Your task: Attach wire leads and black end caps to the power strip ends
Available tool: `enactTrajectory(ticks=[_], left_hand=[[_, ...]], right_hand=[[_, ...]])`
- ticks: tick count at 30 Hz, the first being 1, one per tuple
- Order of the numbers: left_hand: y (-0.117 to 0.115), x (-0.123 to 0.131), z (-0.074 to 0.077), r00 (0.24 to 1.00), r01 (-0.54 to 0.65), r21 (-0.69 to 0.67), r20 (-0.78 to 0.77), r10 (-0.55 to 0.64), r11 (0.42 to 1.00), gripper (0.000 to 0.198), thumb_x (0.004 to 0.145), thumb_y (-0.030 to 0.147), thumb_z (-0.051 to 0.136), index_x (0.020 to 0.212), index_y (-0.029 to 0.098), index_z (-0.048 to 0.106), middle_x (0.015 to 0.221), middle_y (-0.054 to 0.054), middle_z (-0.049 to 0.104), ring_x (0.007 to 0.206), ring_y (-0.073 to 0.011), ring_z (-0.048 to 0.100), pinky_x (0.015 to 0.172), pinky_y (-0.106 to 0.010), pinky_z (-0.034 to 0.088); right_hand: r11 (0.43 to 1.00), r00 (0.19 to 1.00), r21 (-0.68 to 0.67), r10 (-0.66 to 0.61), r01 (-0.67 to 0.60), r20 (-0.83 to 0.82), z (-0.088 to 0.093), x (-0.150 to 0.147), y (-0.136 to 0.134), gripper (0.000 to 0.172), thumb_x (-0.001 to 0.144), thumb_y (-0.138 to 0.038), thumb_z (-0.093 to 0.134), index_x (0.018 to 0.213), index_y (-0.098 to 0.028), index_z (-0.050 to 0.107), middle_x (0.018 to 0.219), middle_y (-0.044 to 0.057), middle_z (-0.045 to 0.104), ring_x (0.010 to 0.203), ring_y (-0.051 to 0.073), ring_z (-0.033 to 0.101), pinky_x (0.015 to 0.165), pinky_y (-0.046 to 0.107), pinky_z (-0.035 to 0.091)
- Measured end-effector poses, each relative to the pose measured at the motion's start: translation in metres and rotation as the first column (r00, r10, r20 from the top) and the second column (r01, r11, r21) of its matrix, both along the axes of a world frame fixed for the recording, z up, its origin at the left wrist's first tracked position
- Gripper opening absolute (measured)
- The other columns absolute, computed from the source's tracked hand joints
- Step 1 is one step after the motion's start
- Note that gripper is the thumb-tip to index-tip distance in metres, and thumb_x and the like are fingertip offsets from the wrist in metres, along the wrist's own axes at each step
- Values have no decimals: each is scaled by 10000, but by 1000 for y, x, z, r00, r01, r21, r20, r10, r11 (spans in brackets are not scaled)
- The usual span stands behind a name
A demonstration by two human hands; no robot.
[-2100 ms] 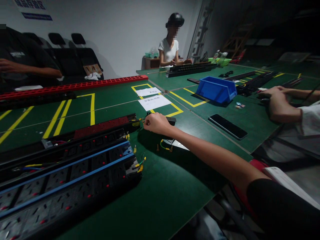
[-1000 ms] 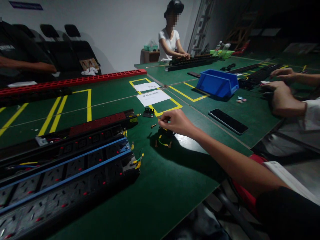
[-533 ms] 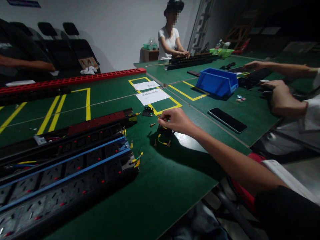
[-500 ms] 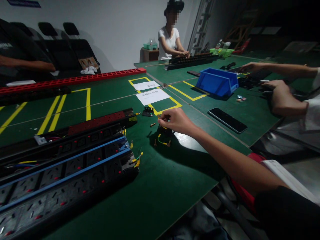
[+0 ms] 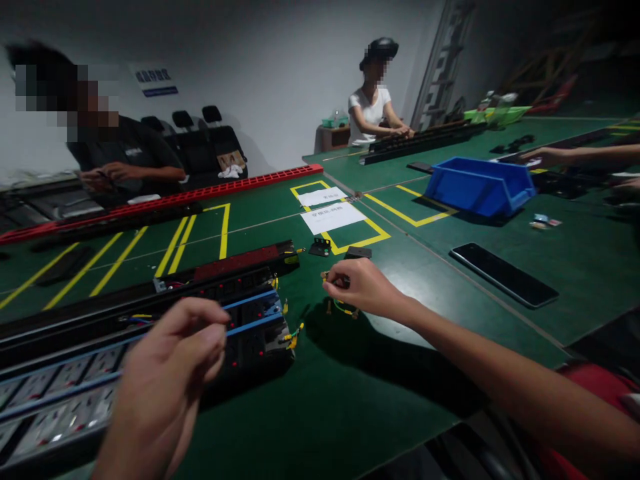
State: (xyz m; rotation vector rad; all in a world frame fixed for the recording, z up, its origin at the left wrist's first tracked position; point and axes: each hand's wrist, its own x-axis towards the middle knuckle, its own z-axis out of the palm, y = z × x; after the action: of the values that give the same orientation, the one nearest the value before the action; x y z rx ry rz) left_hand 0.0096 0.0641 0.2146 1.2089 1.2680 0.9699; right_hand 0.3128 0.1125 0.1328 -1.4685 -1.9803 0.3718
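Observation:
My right hand is just above the green table, thumb and fingertips pinching a small brass-coloured screw. Below it, another screw stands on the table beside a short green-and-yellow wire, partly hidden by the hand. My left hand hovers over the black power strips, fingers curled and thumb against the index finger; nothing shows in it. Yellow wire ends stick out from the strips' near ends. A small black bracket lies past my right hand, with a flat black piece next to it.
A phone and a blue bin are on the right. Paper labels lie by yellow tape marks. A long red slotted rail crosses the far left side. Several co-workers sit around the table, one person's hand at far right.
My left hand has come into view from below, over the strips. My right hand has lifted the screw that lay by it. The view has swung left, showing a person there.

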Motion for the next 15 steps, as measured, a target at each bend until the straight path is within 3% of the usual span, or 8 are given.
enactTrajectory(ticks=[2, 5, 11, 15], left_hand=[[12, 12, -2, 995, 83, -49, 56, -81, 995, 446, 781, 502, 922, 1004, 184, 703, 733, 50, 499, 579, -91, 382, 489, -174, 325], [31, 26, -7, 984, 149, -127, 119, -134, 981, 482, 662, 513, 942, 880, 179, 672, 706, 60, 434, 575, -82, 246, 464, -170, 189], [48, 31, -29, 978, 194, -143, 110, -179, 971, 465, 672, 518, 895, 874, 170, 664, 700, 54, 445, 584, -86, 240, 485, -186, 169], [48, 27, -41, 968, 246, -27, -44, -247, 969, 400, 797, 551, 781, 899, 175, 688, 644, 67, 412, 541, -95, 286, 491, -207, 205]], right_hand=[[998, 998, 28, 50, -51, 23, -3, 0, -1, 181, 891, -211, 675, 714, -209, 638, 672, -3, 624, 612, 136, 558, 604, 301, 334], [988, 991, 78, 129, -132, 37, -8, 2, -2, 162, 893, -202, 670, 736, -214, 635, 694, -2, 617, 639, 143, 560, 618, 291, 352], [980, 988, 123, 153, -154, 18, -27, -6, -10, 138, 915, -198, 673, 780, -228, 664, 740, 12, 663, 696, 169, 606, 653, 293, 399], [970, 979, 150, 178, -191, 101, -34, -17, -18, 114, 882, -151, 689, 810, -238, 691, 809, 29, 697, 781, 202, 628, 669, 304, 411]])
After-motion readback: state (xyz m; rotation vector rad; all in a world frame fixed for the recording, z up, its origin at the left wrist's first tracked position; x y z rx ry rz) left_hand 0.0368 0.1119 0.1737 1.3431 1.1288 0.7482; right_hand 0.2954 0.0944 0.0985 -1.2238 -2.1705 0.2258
